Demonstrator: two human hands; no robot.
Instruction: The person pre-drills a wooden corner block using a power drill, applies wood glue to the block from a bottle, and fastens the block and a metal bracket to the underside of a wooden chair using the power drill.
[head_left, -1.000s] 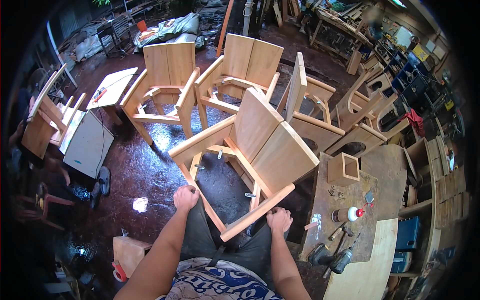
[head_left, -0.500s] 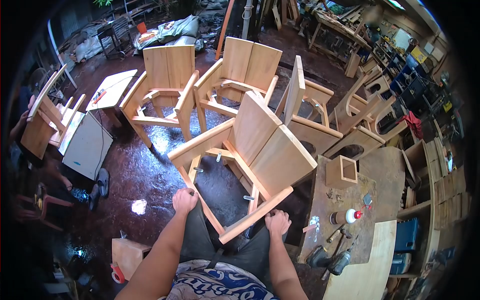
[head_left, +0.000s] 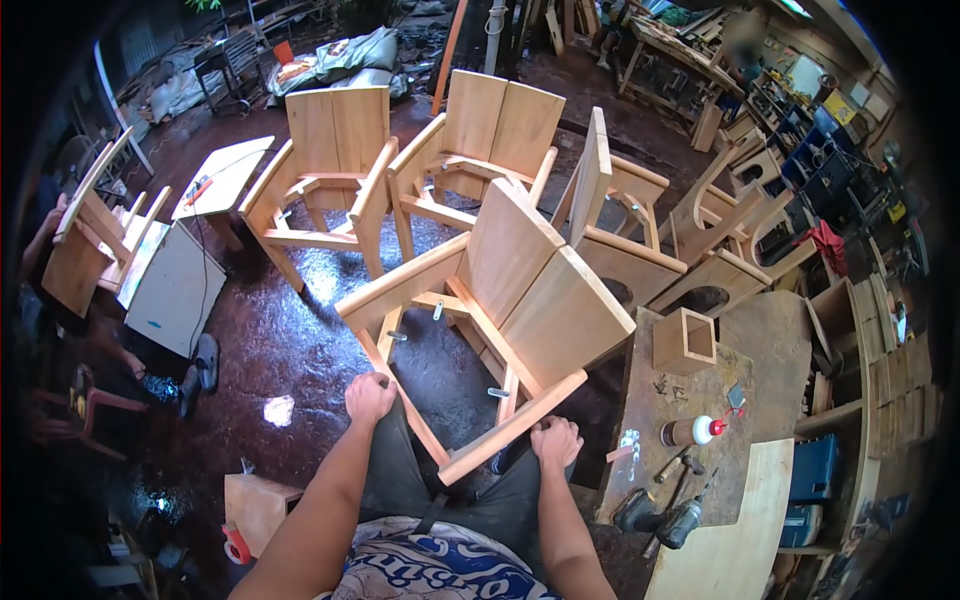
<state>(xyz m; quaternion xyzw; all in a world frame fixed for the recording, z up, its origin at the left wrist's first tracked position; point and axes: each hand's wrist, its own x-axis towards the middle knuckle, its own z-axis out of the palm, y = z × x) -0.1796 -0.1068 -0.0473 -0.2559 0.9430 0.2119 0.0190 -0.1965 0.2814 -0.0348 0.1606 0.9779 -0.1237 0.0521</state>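
Note:
An unfinished wooden armchair (head_left: pixel 415 274) with an open seat frame stands tilted in front of my knees. Its two-board backrest (head_left: pixel 565 322) rises on the far side, and metal bolts (head_left: pixel 498 393) stick out of the frame. My left hand (head_left: pixel 370 397) is closed over my left knee, close beside the chair's front rail (head_left: pixel 412 415). Against my right knee, near the underside of the chair's arm (head_left: pixel 515 430), my right hand (head_left: pixel 556 442) is curled closed. The undersides of both hands are hidden, so I cannot see whether anything is in them.
Similar chairs (head_left: pixel 338 130) stand beyond. On the workbench (head_left: pixel 730 375) at right lie a glue bottle (head_left: pixel 690 432), a hammer (head_left: pixel 672 466), a drill (head_left: pixel 680 525) and a wooden box (head_left: pixel 683 341). A tape roll (head_left: pixel 236 545) is at lower left. Another person's hand (head_left: pixel 60 207) touches a chair at far left.
My hands and the chair have stayed almost in place; the view has shifted only slightly.

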